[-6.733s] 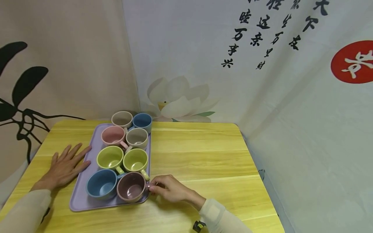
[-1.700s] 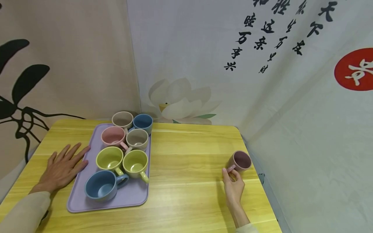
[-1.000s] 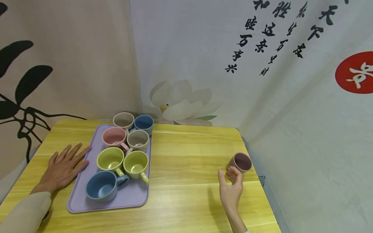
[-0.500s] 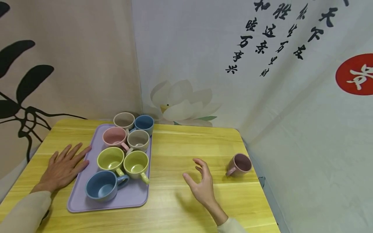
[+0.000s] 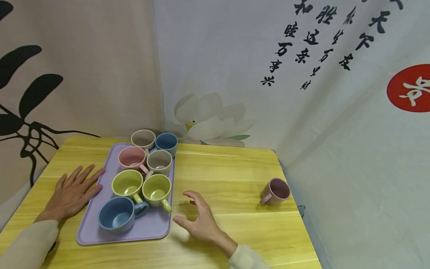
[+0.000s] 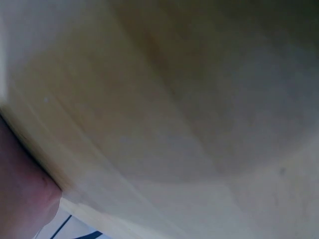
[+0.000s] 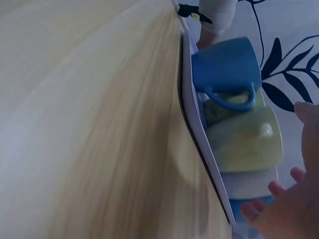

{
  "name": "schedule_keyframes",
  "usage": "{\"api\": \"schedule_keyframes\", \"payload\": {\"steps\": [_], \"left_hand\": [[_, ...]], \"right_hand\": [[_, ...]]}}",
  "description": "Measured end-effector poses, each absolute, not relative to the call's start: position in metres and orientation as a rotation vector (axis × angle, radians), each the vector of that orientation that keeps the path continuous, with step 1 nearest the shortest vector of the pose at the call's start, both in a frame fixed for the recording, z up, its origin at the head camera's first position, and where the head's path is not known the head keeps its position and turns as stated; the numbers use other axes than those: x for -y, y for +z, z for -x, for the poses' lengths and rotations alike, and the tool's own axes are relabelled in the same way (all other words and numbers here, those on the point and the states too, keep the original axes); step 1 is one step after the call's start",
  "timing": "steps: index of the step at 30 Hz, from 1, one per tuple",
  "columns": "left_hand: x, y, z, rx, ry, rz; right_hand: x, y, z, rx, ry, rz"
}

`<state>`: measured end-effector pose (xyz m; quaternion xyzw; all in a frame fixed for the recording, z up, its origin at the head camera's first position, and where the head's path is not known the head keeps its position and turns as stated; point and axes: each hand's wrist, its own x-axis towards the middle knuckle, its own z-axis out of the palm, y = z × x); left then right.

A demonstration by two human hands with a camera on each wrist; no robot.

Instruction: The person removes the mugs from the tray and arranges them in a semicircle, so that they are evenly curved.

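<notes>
Surface, yellow wood-grain top, carrying all items below; wall hangings behind it, one with black brush-written characters and a red disc bearing a white character (I do not read them out with confidence), a white lotus print and a black leaf motif; no brand or label visible on any item. Tray, lilac, flat with a low rim, likely light and stiff, lying at the left of the surface and holding seven cups. Left hand, grip spread flat with fingers straight, resting on the surface, fingertips against the tray's left edge. Right hand, grip loosely spread and pinching nothing, hovering just right of the tray's near corner, nearest the green cup. Blue cup, near-left on the tray, handle turned right. Green cup, beside the tray's right edge, handle pointing towards the right hand; judged glazed ceramic, rigid, moderately weighty for its size, smooth and a little slippery, chippable if knocked against its close neighbours; best taken by the handle, or across the rim. Mauve cup, alone near the surface's right edge, well apart from the tray
</notes>
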<state>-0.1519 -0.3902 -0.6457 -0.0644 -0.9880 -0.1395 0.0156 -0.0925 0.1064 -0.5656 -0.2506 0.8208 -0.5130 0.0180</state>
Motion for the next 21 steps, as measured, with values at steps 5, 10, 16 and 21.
{"api": "schedule_keyframes", "payload": {"steps": [5, 10, 16, 21], "left_hand": [[0.391, -0.645, 0.151, 3.077, -0.440, 0.206], [0.391, -0.645, 0.150, 3.076, -0.437, 0.213], [0.391, -0.645, 0.150, 3.074, -0.427, 0.202], [0.390, -0.643, 0.151, 3.079, -0.427, 0.200]], "right_hand": [[-0.090, -0.568, 0.091, -2.500, -1.565, 0.873], [-0.079, -0.569, 0.091, -2.444, -1.563, 0.911], [-0.070, -0.569, 0.092, -2.343, -1.641, 0.797], [-0.066, -0.570, 0.094, -2.298, -1.684, 0.668]]}}
